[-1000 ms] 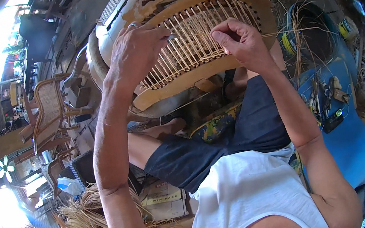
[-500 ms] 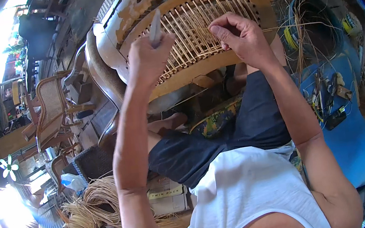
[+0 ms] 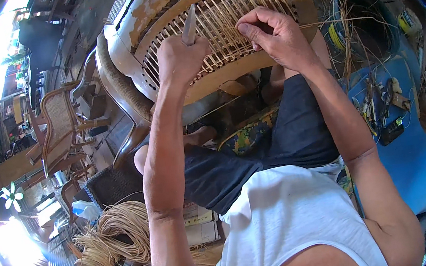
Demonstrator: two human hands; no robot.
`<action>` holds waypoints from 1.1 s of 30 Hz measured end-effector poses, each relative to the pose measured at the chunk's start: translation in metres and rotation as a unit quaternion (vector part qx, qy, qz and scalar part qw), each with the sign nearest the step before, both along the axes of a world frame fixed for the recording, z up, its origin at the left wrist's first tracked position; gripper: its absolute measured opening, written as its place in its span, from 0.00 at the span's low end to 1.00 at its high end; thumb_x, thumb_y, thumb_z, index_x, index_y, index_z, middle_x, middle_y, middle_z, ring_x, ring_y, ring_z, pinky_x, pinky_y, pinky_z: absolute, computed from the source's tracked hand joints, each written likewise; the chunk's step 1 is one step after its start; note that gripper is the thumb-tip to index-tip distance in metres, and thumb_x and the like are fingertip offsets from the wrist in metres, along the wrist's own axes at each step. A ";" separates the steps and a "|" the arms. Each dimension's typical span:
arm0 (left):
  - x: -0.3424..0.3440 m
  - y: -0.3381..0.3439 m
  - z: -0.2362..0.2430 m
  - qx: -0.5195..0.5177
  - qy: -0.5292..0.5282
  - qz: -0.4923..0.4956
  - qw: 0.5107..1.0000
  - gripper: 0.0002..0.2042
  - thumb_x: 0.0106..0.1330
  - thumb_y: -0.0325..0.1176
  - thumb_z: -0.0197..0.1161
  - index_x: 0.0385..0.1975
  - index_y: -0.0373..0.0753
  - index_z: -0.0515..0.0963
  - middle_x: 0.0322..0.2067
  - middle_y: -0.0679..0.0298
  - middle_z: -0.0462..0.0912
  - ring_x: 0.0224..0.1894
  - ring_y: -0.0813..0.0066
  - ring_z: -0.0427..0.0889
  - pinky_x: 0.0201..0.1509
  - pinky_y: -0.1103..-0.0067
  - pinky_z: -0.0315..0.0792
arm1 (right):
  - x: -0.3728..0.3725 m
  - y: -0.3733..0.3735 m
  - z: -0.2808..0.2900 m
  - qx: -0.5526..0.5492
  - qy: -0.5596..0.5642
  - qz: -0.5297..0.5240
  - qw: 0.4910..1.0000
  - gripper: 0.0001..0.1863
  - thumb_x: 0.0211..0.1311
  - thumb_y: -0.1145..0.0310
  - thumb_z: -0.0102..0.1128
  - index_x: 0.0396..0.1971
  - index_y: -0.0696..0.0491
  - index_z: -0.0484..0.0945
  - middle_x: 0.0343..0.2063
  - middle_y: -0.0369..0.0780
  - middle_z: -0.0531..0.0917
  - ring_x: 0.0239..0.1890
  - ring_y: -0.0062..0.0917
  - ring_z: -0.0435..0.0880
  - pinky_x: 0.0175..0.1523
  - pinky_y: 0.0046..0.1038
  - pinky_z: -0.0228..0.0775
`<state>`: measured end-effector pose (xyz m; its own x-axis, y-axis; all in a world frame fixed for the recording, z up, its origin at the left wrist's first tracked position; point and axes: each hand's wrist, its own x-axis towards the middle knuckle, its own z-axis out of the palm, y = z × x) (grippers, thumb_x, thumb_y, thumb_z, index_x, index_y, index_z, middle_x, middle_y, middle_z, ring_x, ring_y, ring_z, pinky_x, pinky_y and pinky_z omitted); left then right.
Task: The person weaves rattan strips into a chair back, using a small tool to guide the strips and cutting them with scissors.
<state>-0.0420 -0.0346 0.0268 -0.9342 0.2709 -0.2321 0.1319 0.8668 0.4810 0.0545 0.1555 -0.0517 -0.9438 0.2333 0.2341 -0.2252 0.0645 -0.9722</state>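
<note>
A wooden chair frame [image 3: 255, 66] stands in front of me, its oval opening strung with many parallel strips of cane [image 3: 224, 25] that pass through holes along the rim. My left hand [image 3: 179, 61] is closed in a fist around a pale, pointed tool [image 3: 189, 27], whose tip sticks up over the left part of the strips. Thumb and forefinger of my right hand [image 3: 283, 36] pinch a thin cane strand [image 3: 337, 21] above the right part of the weave; its loose length trails off to the right. The fingers hide the pinched end.
At right stand a dark tub [image 3: 370, 23] with loose strands and a blue plastic seat [image 3: 414, 172] carrying several hand tools [image 3: 387, 103]. Bundled cane [image 3: 122, 234] lies lower left. Another cane-backed chair [image 3: 57, 123] and a curved chair arm [image 3: 121, 75] are on the left.
My left hand has moved right over the strips with the pointed tool, which now stands more upright. My right hand has shifted slightly up and left, still pinching the strand.
</note>
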 end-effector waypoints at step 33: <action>0.011 0.006 0.020 -0.331 0.108 -0.080 0.934 0.33 0.68 0.65 0.58 0.40 0.34 0.88 0.36 0.47 0.90 0.43 0.51 0.90 0.49 0.61 0.81 | -0.002 0.003 0.002 -0.001 -0.014 0.027 1.000 0.09 0.75 0.63 0.62 0.41 0.52 0.85 0.24 0.28 0.79 0.24 0.11 0.75 0.30 0.21 0.72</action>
